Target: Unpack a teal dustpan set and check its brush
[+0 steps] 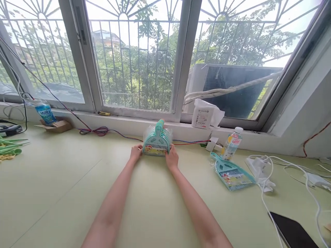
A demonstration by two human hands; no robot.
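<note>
A stack of teal mini dustpan sets [157, 140] in clear wrapping stands on the pale green table [64, 193], close to the window sill. My left hand [136, 153] grips its left side and my right hand [172, 158] grips its right side, with the fingers curled round the stack's lower edges. One more wrapped teal dustpan set [232, 171] lies flat on the table to the right, apart from both hands.
A plastic bottle [232, 142] stands by the single dustpan, a blue-labelled bottle [44, 111] and a cardboard box at far left. Red and blue wires [98, 131] run along the sill. White cables and a power strip [261, 167] lie at right, a dark phone [293, 232] lower right, green sticks [11, 146] far left.
</note>
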